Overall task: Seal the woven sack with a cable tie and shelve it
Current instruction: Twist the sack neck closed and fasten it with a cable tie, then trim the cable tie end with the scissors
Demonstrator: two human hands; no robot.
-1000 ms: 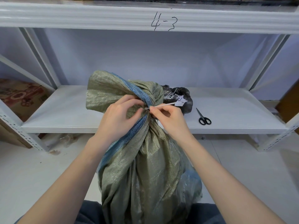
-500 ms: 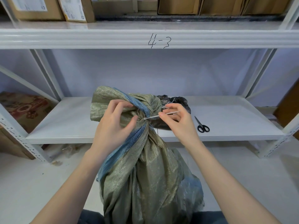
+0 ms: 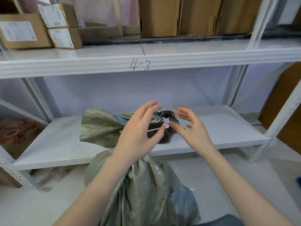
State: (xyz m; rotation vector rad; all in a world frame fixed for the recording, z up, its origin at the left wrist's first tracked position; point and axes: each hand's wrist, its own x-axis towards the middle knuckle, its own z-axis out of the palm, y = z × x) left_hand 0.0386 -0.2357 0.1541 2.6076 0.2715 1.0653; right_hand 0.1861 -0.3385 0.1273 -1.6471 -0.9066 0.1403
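White racking fills your head view: an upper shelf (image 3: 162,51) marked "4-3" carries cardboard boxes (image 3: 179,15), and the lower shelf (image 3: 219,128) beneath it is mostly bare, with a dark bag of loose ties (image 3: 164,126) near its front edge.

Your woven sack (image 3: 143,190) stands on the floor against that lower shelf, directly below your hands. Its long axis runs upright, and the gathered top flops left, resting over the shelf's front lip. A white cable tie (image 3: 154,129) tail pokes out rightward at the neck, which your left hand mostly hides, so you cannot see how tightly it has cinched.

Your left hand (image 3: 138,132) is spread, fingers loose, hovering over the neck and gripping nothing. Your right hand (image 3: 192,129) is likewise released, just to the right. The left sits nearer the neck, so it probably leads the lift onto the shelf ahead.
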